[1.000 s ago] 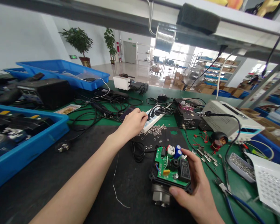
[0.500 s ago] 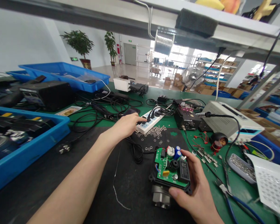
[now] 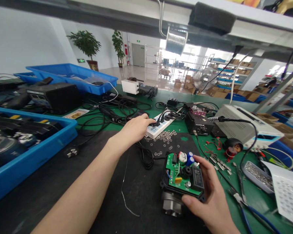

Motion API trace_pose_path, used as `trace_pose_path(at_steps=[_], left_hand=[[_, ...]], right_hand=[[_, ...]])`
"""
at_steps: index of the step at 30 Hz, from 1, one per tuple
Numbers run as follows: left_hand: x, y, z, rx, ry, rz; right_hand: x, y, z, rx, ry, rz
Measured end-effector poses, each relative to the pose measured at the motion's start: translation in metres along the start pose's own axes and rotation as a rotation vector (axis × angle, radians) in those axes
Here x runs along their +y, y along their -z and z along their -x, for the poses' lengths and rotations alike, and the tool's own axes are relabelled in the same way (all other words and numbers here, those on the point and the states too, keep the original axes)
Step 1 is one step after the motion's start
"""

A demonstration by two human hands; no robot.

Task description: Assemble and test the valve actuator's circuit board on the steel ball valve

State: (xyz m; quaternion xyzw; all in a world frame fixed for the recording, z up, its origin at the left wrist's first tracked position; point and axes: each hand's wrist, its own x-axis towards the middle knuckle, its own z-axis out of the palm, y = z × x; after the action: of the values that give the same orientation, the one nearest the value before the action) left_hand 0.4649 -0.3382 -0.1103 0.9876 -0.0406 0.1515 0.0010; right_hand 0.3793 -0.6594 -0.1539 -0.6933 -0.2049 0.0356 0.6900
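My right hand (image 3: 211, 198) grips a black housing with a green circuit board (image 3: 183, 177) on top, standing on a metal base on the black mat. Blue capacitors and a black block sit on the board. My left hand (image 3: 136, 128) reaches across the bench, fingers curled onto a black plug (image 3: 157, 123) in the white power strip (image 3: 160, 127). Loose silver washers (image 3: 164, 138) lie just in front of the strip.
Blue bins (image 3: 29, 152) stand at left and back left (image 3: 70, 76). Tangled black cables (image 3: 107, 113), a black soldering station (image 3: 200, 125), a white bench instrument (image 3: 246, 125), pliers (image 3: 241, 201) and a perforated white tray (image 3: 286, 195) crowd the green bench. A solder spool (image 3: 176, 40) hangs overhead.
My left hand has shifted slightly right along the power strip, from its near end onto a black plug. My right hand keeps holding the circuit board housing in place.
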Motion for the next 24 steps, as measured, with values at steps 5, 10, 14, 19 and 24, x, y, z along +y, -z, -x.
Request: trace_pose_path(at_steps=[5,10,14,19,24], left_hand=[[0.006,0.002,0.004,-0.013,0.015,0.045],[0.012,0.008,0.004,-0.004,0.024,0.095],[0.015,0.007,0.003,0.012,0.061,0.114],[0.015,0.004,0.005,0.022,0.059,0.117],[0.015,0.003,0.002,0.032,0.052,0.124]], right_hand=[[-0.010,0.001,-0.019,0.028,-0.059,-0.031],[-0.017,0.006,-0.060,0.114,-0.241,-0.038],[-0.009,0.005,-0.082,0.110,-0.306,-0.017],[0.000,0.000,-0.093,0.063,-0.343,-0.031],[0.000,0.000,-0.099,0.044,-0.369,-0.037]])
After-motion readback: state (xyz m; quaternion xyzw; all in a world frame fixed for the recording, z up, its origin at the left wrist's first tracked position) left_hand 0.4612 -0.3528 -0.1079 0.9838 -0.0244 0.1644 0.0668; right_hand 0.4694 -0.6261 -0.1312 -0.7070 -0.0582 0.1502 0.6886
